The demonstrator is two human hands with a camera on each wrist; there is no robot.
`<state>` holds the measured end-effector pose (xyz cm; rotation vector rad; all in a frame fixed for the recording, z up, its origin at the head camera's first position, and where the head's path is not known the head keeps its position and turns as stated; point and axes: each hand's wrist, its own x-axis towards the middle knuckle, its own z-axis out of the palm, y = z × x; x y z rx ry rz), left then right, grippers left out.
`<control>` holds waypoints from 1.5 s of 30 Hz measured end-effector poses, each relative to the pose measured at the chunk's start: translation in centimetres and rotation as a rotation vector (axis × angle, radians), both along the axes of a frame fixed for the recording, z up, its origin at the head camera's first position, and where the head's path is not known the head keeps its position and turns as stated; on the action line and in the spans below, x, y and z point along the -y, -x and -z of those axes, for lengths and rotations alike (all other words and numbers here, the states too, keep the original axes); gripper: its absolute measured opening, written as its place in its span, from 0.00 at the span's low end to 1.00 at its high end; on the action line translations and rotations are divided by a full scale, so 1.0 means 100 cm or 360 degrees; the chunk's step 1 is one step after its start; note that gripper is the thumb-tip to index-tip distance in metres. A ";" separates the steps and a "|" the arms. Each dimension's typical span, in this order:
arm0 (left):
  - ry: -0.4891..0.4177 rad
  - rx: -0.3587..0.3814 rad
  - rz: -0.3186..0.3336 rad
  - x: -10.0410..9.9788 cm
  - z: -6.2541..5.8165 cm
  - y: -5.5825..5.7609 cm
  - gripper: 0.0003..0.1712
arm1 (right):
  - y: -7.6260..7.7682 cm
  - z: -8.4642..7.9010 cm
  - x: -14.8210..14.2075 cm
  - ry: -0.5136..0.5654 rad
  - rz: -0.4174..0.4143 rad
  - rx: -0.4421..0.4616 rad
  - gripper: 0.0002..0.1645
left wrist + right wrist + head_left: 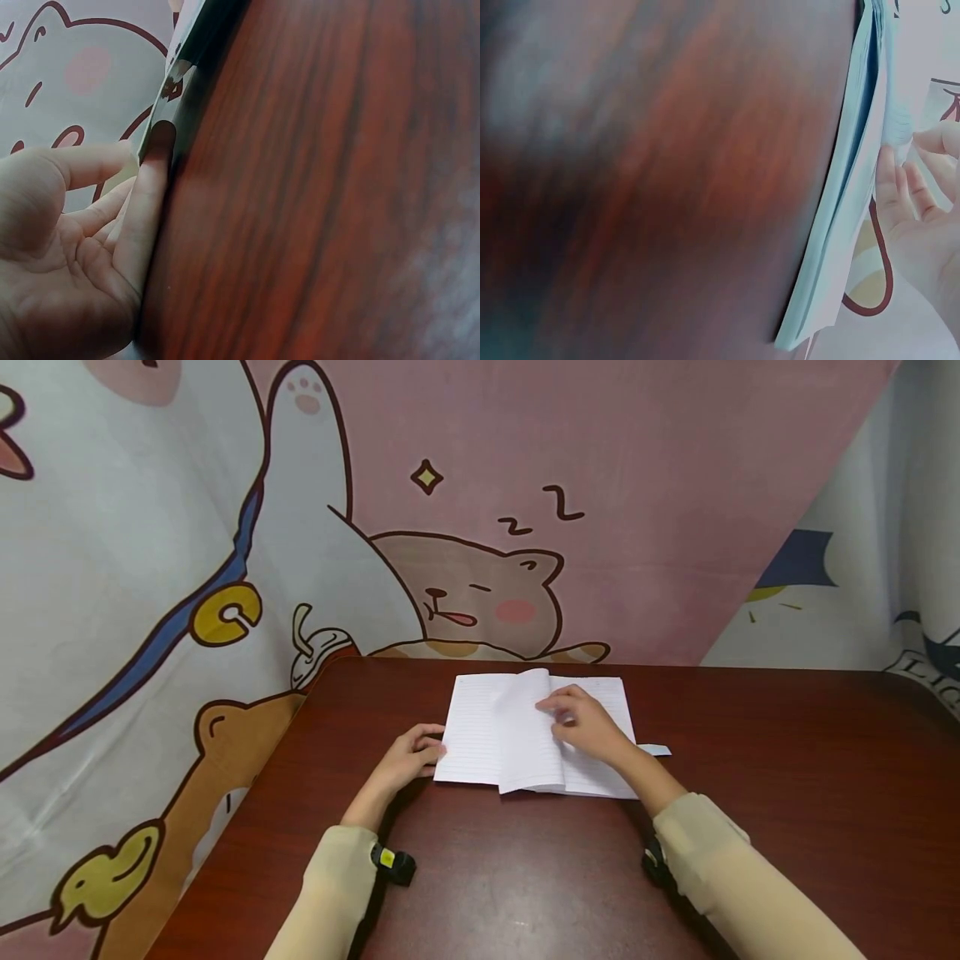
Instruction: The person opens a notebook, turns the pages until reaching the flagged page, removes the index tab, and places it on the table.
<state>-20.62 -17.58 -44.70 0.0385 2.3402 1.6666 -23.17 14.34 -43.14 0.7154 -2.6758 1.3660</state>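
Note:
An open notebook [465, 727] with white ruled pages lies on the table. One loose page [528, 735] stands partly raised over the middle, curving to the left. At the left edge my left hand [408, 756] pinches the notebook; in the left wrist view the thumb is above the edge and a finger [146, 202] reaches beneath it. My right hand [588, 722] is above the right-hand side, its fingertips at the raised page's edge. In the right wrist view, thumb and fingers [889, 176] meet at that page; the exact contact is partly hidden.
A pale blue tab [655, 749] sticks out past the notebook's right edge. The dark reddish-brown table [787, 793] extends around the notebook. Behind and to the left hangs a cloth with cartoon animals [480, 593]. Both wrists wear small black cameras [393, 864].

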 end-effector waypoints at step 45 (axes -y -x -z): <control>-0.0022 0.0023 0.0024 0.000 -0.002 -0.002 0.28 | -0.006 -0.001 0.039 -0.0171 -0.0074 -0.0104 0.16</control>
